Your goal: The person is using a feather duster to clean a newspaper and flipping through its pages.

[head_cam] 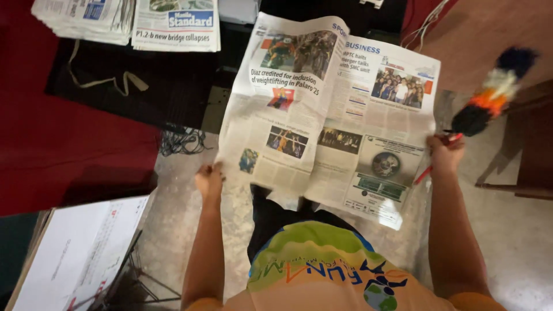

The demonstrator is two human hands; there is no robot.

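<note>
Single view, head-worn camera. Looks steeply down and forward over wearer's own chest and both forearms. Close range: open newspaper (pixel 328 115) at arm's length fills centre. Floor (pixel 507 230) beyond and below; dark mat (pixel 173 86) and stacked papers (pixel 127 20) along top edge. No second view, so no shared area.

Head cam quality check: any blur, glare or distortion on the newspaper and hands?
Head view: the open newspaper is evenly lit, no glare, though its small text is soft; the feather duster by the right hand is blurred; the left hand is fairly sharp; wide-angle stretch at the edges; deep shadow upper left.
</note>
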